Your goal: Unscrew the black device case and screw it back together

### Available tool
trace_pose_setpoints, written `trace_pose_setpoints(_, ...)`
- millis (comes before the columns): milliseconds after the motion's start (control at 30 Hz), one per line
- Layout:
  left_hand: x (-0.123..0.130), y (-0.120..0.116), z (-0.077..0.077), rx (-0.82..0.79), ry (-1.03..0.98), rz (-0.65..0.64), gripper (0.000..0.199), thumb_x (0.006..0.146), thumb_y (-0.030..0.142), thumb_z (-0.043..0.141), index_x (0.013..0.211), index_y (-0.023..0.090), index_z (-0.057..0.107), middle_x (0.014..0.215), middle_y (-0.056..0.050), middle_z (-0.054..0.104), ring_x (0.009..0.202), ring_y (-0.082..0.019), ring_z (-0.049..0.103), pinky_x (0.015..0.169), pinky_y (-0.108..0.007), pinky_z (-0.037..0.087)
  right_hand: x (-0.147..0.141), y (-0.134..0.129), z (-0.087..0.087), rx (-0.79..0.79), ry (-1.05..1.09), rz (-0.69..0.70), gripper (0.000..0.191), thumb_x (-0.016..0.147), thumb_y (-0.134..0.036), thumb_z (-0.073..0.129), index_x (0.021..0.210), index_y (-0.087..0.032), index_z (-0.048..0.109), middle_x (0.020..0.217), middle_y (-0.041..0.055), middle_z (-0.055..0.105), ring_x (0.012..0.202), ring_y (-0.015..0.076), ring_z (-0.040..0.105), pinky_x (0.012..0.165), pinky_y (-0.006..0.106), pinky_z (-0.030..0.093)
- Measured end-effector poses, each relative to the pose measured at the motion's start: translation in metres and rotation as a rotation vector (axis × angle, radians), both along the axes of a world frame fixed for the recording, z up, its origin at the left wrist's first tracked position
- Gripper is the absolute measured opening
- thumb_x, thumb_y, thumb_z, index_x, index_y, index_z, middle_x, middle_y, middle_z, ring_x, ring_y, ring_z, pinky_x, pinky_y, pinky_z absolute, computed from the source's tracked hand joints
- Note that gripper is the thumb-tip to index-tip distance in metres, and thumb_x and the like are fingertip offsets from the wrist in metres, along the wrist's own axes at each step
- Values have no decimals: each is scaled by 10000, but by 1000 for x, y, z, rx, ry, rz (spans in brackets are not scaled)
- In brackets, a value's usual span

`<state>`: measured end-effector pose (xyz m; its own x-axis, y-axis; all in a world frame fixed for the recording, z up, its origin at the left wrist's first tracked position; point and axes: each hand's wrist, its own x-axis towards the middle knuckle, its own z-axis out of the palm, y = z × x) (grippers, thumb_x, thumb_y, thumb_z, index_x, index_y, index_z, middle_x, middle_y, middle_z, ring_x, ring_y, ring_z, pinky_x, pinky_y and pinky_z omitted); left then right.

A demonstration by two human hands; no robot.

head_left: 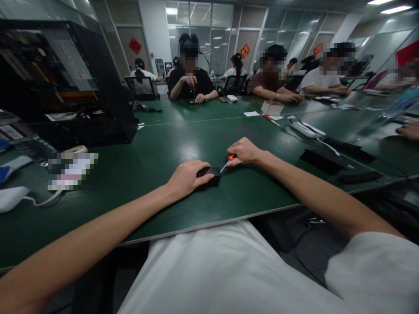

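A small black box [214, 176] rests on the green table [183, 213] in front of me. My left hand [189, 178] is wrapped round its left side, with the thumb along the near side. In my right hand [244, 151] is a screwdriver [231, 157] with an orange and black handle. Its thin metal shaft slants down to the left, and the tip is at the right end of the black box. Whether the tip touches the box or sits in something is too small to tell.
An open computer case [121, 87] stands at the left, near a bottle and a white device. A white power strip [307, 128] and black parts [322, 160] lie at the right. Across the table sit several people; one holds a tool. A small box [272, 107] is farther back.
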<state>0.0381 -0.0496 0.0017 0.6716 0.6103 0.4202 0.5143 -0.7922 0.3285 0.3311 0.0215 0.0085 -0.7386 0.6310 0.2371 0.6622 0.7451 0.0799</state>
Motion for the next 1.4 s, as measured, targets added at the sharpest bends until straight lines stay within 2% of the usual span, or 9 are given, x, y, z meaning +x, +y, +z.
trace_pose_setpoints(100, 0, 0, 0, -7, -14, -3, 333, 961, 422, 607, 1153, 173, 717, 1100, -112, 751, 993, -272, 695, 901, -403, 538, -13, 1, -8, -66, 12, 93, 844, 802, -950, 211, 597, -200, 540, 578, 51, 552, 538, 141, 433, 566, 290, 222)
trace_pose_setpoints(200, -1, 0, -1, -34, -47, -20, 351, 953, 423, 621, 1180, 168, 703, 1130, -114, 749, 1015, -269, 697, 912, -394, 536, -22, 2, -10, -74, 14, 125, 844, 812, -946, 197, 624, -201, 546, 603, 57, 572, 553, 147, 451, 570, 287, 230)
trace_pose_setpoints(400, -3, -1, 0, -79, -87, -94, 377, 950, 430, 641, 1205, 155, 686, 1157, -111, 742, 1042, -257, 690, 945, -374, 520, -14, 3, -3, -38, 34, 32, 832, 845, -914, 222, 665, -191, 592, 634, 71, 589, 581, 157, 470, 589, 293, 223)
trace_pose_setpoints(567, -14, 3, 10, -131, -64, -149, 397, 931, 429, 665, 1237, 176, 675, 1159, -96, 743, 1018, -244, 694, 916, -355, 527, -6, 1, 4, 6, 41, -11, 813, 845, -908, 273, 678, -191, 616, 657, 76, 612, 593, 163, 480, 589, 300, 215)
trace_pose_setpoints(733, -27, 9, 14, -185, -75, -89, 413, 884, 465, 704, 1166, 164, 713, 1092, -87, 765, 968, -245, 709, 841, -332, 534, 0, -2, 12, 79, 40, -42, 802, 857, -897, 283, 665, -187, 602, 636, 64, 591, 576, 148, 455, 581, 301, 210)
trace_pose_setpoints(1067, -24, 7, 11, -263, -116, -56, 457, 858, 480, 715, 1172, 148, 727, 1076, -81, 772, 940, -240, 708, 829, -320, 508, 10, 3, 13, 199, -8, -42, 811, 911, -850, 237, 648, -177, 605, 592, 50, 580, 531, 133, 445, 549, 288, 202)
trace_pose_setpoints(1233, -24, 6, 13, -303, -125, -51, 474, 848, 485, 724, 1180, 147, 732, 1076, -79, 773, 936, -245, 704, 841, -322, 507, -7, -6, 9, 228, -34, 8, 721, 964, -763, 316, 753, -170, 667, 666, 59, 652, 575, 138, 523, 552, 286, 215)
trace_pose_setpoints(1400, -23, 8, 12, -338, -154, -11, 518, 814, 494, 764, 1192, 141, 745, 1082, -82, 781, 940, -256, 708, 875, -327, 509, -20, -18, 8, 324, -60, 68, 592, 1034, -623, 350, 925, -166, 711, 815, 68, 736, 634, 134, 607, 552, 283, 226)
